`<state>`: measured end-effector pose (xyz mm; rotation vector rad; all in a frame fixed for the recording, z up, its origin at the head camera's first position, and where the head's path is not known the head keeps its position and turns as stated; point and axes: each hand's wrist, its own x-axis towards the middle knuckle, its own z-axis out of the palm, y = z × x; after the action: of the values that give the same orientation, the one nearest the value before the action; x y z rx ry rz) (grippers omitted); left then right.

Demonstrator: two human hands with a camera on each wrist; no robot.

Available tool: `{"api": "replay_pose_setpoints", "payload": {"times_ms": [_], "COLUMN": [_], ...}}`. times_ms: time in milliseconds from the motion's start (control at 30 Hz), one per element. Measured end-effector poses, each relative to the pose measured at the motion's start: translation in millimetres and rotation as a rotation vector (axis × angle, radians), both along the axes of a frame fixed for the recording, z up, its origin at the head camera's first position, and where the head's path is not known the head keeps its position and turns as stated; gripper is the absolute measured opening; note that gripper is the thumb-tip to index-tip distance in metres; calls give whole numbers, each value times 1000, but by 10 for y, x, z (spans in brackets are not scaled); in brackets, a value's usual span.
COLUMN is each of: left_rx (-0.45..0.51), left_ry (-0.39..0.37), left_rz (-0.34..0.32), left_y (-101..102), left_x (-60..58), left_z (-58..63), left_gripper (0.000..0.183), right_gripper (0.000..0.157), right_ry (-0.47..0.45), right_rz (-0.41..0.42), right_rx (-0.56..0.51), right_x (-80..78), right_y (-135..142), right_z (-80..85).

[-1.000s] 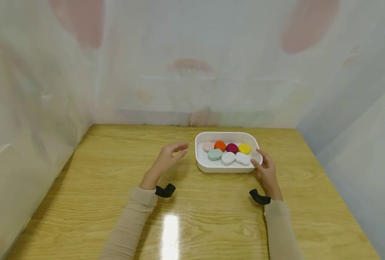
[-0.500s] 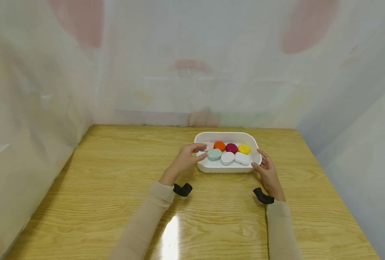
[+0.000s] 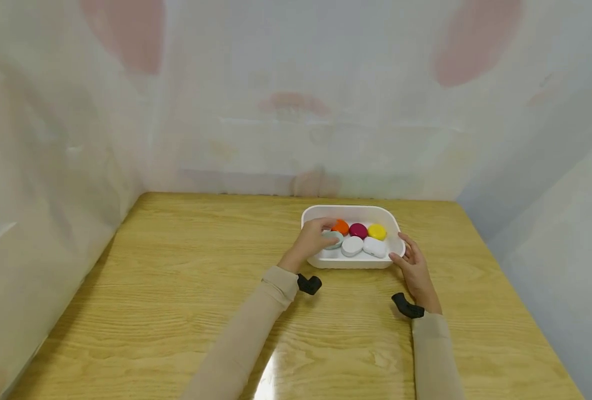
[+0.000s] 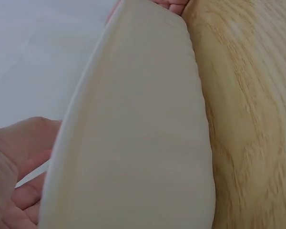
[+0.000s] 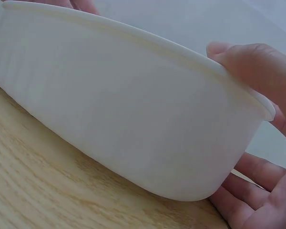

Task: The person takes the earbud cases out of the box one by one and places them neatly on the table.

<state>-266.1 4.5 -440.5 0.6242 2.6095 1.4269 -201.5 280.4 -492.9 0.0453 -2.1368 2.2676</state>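
A white tub (image 5: 128, 100) fills most of the right wrist view, slanting from upper left down to the right, its plain outer wall hiding the inside. A thin lip edges the top. At the rounded right end the right grip (image 5: 276, 86) holds the tub, the thumb laid over the lip and the fingers lower down around the end, partly hidden. The bottom edge meets a wood-grained desk (image 5: 52, 176). At top left, a little of the left grip (image 5: 69, 4) shows above the lip. A pale, blurred backdrop (image 5: 181, 19) lies beyond.
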Motion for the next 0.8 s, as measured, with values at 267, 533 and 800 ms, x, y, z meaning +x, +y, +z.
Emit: {"api": "replay_pose_setpoints", "payload": {"times_ms": [267,533,800], "left_rx": [-115,-233,-352], "left_ry": [-21,49,21], "left_rz": [75,128,173], "left_y": [128,161,213], "left_x": [-50,-71,-72], "left_z": [-49,-82,-82], "left_gripper": [47,42,39], "right_gripper": [61,61,62], "right_ry": [34,32,14], "right_rz": [7,7,9], "right_rx": [-36,-46,-27], "right_x": [0,3,2], "right_y": [-8,-16,-17], "right_z": [-29,-23,-15]}}
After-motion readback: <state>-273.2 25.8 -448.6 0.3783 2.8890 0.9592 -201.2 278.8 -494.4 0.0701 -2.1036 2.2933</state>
